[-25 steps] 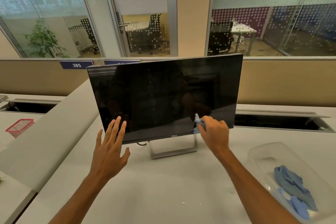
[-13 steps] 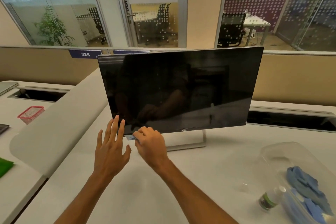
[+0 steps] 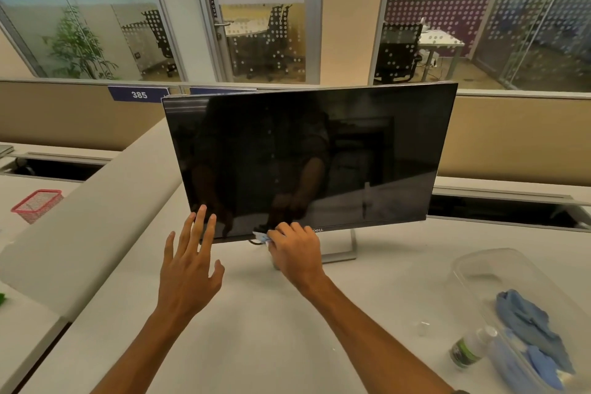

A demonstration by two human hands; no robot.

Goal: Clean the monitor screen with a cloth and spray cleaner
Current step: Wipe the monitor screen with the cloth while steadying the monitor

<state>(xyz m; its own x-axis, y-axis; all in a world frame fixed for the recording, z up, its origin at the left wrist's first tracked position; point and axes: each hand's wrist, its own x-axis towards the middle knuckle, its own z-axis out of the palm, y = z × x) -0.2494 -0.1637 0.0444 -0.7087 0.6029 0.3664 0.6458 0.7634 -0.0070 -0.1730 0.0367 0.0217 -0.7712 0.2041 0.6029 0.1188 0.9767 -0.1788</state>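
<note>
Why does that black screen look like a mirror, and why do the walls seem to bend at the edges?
Head view: the monitor screen is off and glossy, so it reflects the person's arms and the desk; no harsh glare, lighting is soft and even. Head view: the wide-angle lens bows the glass partitions and desk edges outward. Head view: the right hand and cloth look slightly soft.

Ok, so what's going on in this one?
A person is wiping a monitor on a desk. The right hand presses a small cloth against the screen's bottom edge, near the middle. The left hand is open, fingertips at the lower left corner. A spray bottle and spare blue cloths sit in a clear tub at right.
</note>
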